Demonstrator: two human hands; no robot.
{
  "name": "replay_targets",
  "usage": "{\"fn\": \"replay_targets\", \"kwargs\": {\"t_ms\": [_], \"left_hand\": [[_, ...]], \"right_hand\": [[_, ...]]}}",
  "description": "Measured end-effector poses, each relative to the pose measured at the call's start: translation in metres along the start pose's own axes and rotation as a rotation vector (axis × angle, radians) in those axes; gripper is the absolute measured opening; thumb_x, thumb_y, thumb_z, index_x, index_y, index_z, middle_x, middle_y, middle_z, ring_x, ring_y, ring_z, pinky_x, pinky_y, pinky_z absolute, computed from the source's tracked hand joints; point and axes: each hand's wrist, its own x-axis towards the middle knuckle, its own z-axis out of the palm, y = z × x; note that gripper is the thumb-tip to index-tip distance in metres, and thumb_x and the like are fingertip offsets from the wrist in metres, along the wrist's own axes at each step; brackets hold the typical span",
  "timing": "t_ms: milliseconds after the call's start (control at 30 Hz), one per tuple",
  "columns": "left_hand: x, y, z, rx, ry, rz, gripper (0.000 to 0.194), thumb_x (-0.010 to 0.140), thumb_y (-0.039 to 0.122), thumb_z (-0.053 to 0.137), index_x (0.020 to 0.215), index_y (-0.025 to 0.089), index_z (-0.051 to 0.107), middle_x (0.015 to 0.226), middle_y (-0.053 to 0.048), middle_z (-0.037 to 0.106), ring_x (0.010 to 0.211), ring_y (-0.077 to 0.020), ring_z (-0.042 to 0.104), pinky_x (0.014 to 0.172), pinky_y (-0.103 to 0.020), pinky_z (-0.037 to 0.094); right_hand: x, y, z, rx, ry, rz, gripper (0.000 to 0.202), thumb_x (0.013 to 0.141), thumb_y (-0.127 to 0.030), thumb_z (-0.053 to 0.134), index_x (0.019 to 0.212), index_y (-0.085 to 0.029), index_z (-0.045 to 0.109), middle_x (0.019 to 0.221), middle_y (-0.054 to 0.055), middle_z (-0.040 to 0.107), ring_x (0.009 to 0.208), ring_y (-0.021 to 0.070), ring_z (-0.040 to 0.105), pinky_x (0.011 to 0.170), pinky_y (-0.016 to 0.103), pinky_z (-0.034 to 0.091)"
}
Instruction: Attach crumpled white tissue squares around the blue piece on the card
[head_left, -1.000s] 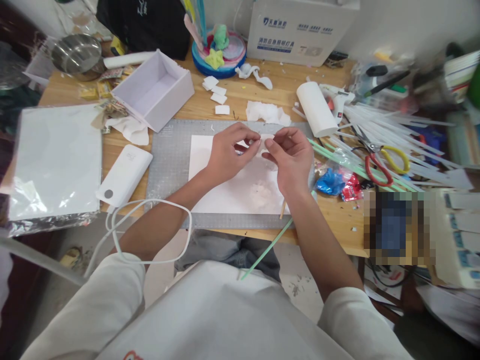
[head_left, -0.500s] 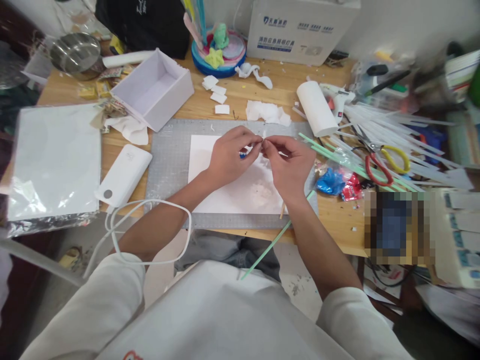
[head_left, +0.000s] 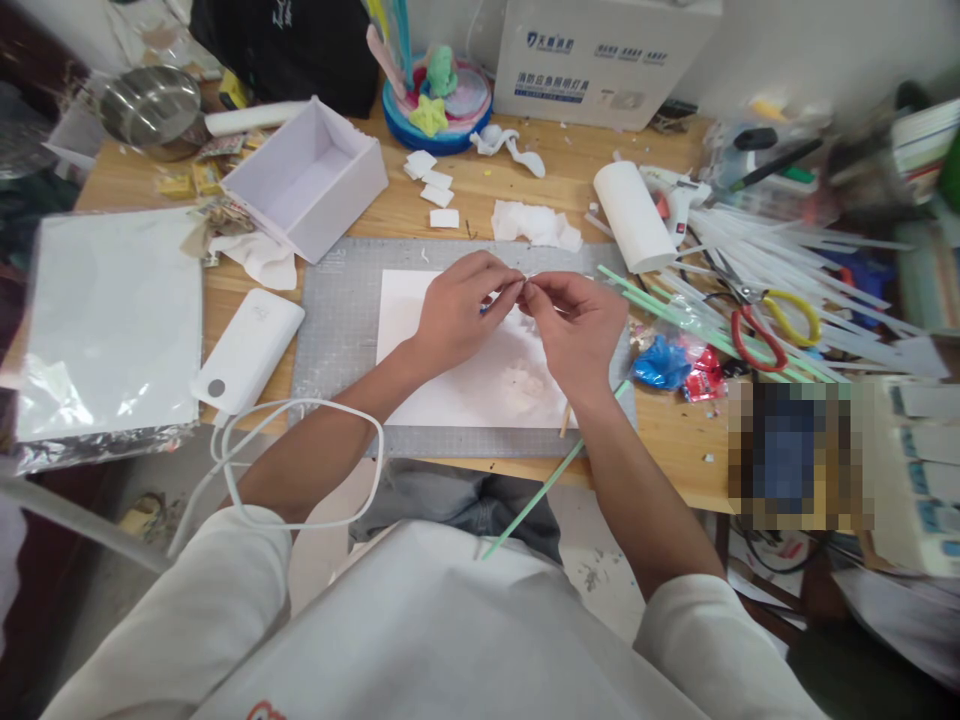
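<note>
Hands closer together, fingertips pinched, above paper

White carton: "消防应急照明灯具"; black bag: lettering unclear.

From where I stood, the tabletop was smooth wood, its grain showing through a faint sheen. The cutting mat looked matt, and the white sheet had paper's flat finish. The round bowl gleamed like polished metal, while the clear sleeve was glossy plastic, creased and full of glare. The power bank seemed smooth, satiny plastic. The crumpled tissue looked soft and uneven, the open box plain and matt. The scissors paired shiny metal with smooth plastic; the blue wrapper was glossy and wrinkled.
</note>
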Motion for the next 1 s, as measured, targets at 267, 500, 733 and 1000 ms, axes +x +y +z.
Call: {"fn": "replay_targets", "kwargs": {"t_ms": [267, 500, 733, 1000], "left_hand": [[0.001, -0.001, -0.003, 0.064, -0.045, 0.021, 0.028, 0.103, 0.033, 0.049, 0.1, 0.018, 0.073, 0.095, -0.008, 0.071, 0.087, -0.0141, 0.066, 0.071, -0.026, 0.054], [0.002, -0.005, -0.005, 0.272, -0.099, 0.07, 0.032, 0.105, 0.035, 0.043, 0.099, 0.021, 0.072, 0.097, -0.008, 0.07, 0.093, -0.0185, 0.063, 0.077, -0.032, 0.05], [0.003, -0.004, -0.005, 0.318, -0.136, 0.099, 0.03, 0.104, 0.031, 0.043, 0.098, 0.021, 0.07, 0.096, -0.007, 0.069, 0.092, -0.0191, 0.062, 0.075, -0.031, 0.049], [0.003, -0.005, -0.003, 0.24, -0.108, 0.08, 0.034, 0.105, 0.034, 0.041, 0.095, 0.02, 0.07, 0.095, -0.007, 0.07, 0.089, -0.0171, 0.064, 0.073, -0.03, 0.048]], "right_hand": [[0.001, 0.004, -0.001, 0.023, -0.021, 0.028, 0.013, 0.084, -0.035, 0.074, 0.087, -0.023, 0.078, 0.078, 0.0, 0.077, 0.071, 0.015, 0.073, 0.076, 0.033, 0.066], [0.004, 0.01, -0.002, 0.098, -0.083, 0.078, 0.014, 0.084, -0.036, 0.074, 0.086, -0.023, 0.077, 0.075, -0.001, 0.075, 0.068, 0.0139, 0.072, 0.073, 0.033, 0.065], [0.005, 0.01, -0.002, 0.127, -0.095, 0.12, 0.013, 0.082, -0.035, 0.075, 0.083, -0.022, 0.075, 0.074, -0.001, 0.075, 0.068, 0.0138, 0.073, 0.069, 0.031, 0.065], [0.005, 0.011, -0.003, 0.129, -0.106, 0.129, 0.015, 0.082, -0.038, 0.075, 0.083, -0.023, 0.074, 0.077, -0.002, 0.075, 0.071, 0.0136, 0.074, 0.07, 0.03, 0.066]]}}
